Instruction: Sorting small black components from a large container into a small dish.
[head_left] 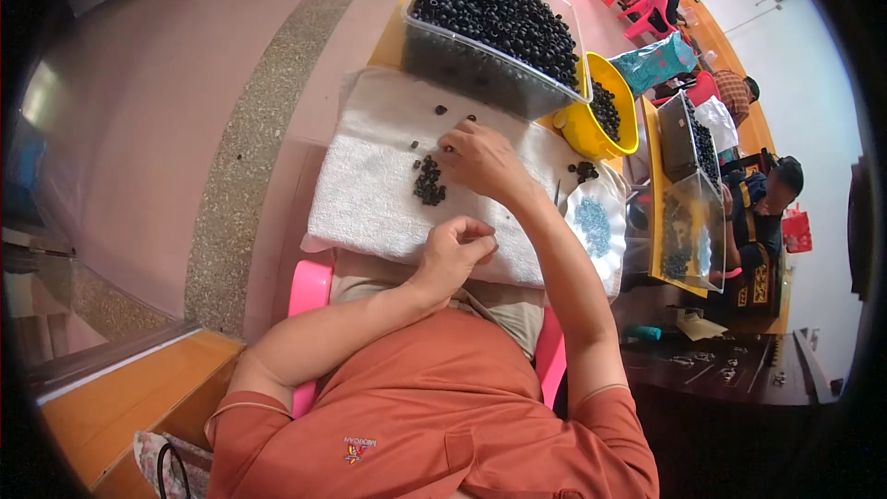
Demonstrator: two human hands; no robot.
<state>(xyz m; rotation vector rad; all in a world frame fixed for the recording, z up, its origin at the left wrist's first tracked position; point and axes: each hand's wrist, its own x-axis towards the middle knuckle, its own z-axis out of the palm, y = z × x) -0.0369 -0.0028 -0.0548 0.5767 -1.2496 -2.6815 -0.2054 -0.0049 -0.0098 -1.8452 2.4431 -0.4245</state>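
Observation:
My left hand [453, 254] is low over the front of a white towel [365, 194], thumb and fingers pinched together; whatever they hold, if anything, is too small to see. Farther up, my right hand [483, 159] bends over the towel with its fingertips closed around a small black part. Just left of those fingertips lies a loose heap of small black parts [429, 183]. A few single ones are scattered above it, one black part [441, 110] among them. To the right, a round white dish [605, 263] bears tiny pale-blue pieces [592, 225].
A clear plastic bin [480, 83] full of black ring-like parts stands at the towel's far edge. Beside it is a yellow basin [589, 134] with more. Another clear bin [695, 212] sits on a table at right, near other seated people. A wooden cabinet [139, 397] is at lower left.

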